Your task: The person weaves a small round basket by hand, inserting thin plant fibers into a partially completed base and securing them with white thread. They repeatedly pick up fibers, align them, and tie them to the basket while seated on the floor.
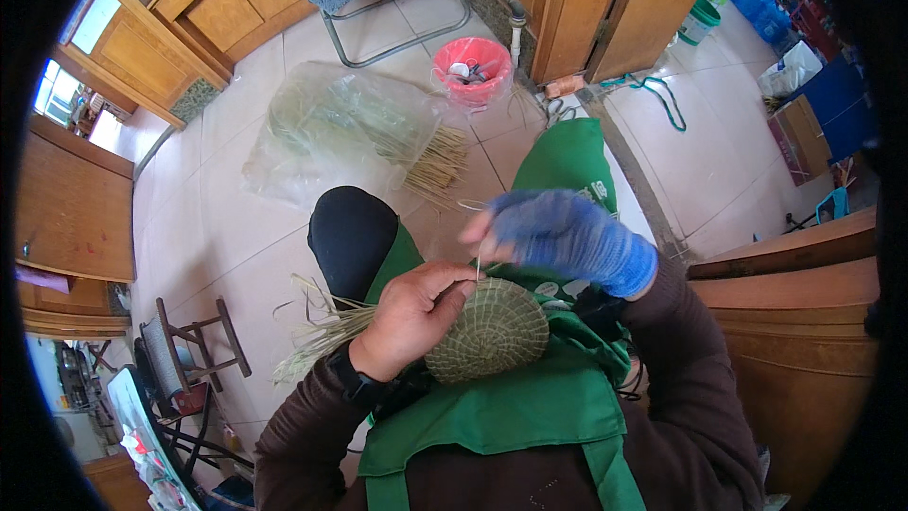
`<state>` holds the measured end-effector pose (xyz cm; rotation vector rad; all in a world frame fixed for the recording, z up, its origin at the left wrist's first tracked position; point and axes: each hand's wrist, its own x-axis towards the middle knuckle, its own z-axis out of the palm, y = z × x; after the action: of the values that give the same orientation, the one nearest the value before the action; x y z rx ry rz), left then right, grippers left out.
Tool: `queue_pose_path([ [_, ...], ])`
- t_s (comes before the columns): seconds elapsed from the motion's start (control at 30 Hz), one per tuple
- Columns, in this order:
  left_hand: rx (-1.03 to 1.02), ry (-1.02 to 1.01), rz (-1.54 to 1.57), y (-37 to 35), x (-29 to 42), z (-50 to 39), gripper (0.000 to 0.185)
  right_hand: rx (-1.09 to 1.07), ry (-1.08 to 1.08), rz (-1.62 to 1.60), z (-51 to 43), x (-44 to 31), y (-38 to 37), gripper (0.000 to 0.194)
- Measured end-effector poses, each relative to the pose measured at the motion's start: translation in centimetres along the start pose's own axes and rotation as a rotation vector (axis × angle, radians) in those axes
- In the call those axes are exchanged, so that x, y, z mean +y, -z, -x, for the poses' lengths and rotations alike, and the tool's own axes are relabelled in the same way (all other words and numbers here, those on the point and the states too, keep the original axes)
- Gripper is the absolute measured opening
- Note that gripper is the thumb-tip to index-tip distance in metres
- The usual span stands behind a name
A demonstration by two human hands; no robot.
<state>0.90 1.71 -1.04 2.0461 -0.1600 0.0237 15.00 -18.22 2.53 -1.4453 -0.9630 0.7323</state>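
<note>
A round coiled straw piece [491,341], stitched in a spiral, rests against the green apron [489,411] over my lap. My bare left hand [418,316], with a dark watch at the wrist, pinches the piece's far rim with thumb and finger. Loose straw ends [319,337] fan out to the left from beneath that hand. Just beyond the rim, my right hand [553,234], in a blue fingerless knit glove, has its fingers curled around a thin pale strand [479,262] that runs down to the rim. The fingers are slightly blurred.
On the tiled floor ahead lies a clear plastic bag [340,131] with cut straw [440,163] sticking out. A red bin [472,71] and scissors [560,111] are beyond my knees. A metal-framed chair [397,42] is farther off; a folding stool [195,344] stands at left.
</note>
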Motion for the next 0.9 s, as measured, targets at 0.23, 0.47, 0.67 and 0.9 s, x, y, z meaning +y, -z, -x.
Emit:
queue_pose_path([
  [0.23,0.080,-0.112,-0.170,-0.2,0.2,-0.1,0.014,0.146,0.019,1.096,3.9,0.8,0.8,0.040],
  [0.47,0.158,-0.118,-0.138,-1.1,0.7,0.3,0.013,-0.228,0.007,1.400,5.4,-4.5,-5.1,0.023],
  [0.67,0.163,-0.071,-0.047,-1.5,0.5,0.9,0.013,-0.045,0.107,1.002,5.6,-2.3,-5.6,0.022],
  [0.9,0.155,0.003,0.080,-1.7,-0.2,1.1,0.012,0.094,-0.008,0.447,6.3,-1.0,-4.9,0.020],
])
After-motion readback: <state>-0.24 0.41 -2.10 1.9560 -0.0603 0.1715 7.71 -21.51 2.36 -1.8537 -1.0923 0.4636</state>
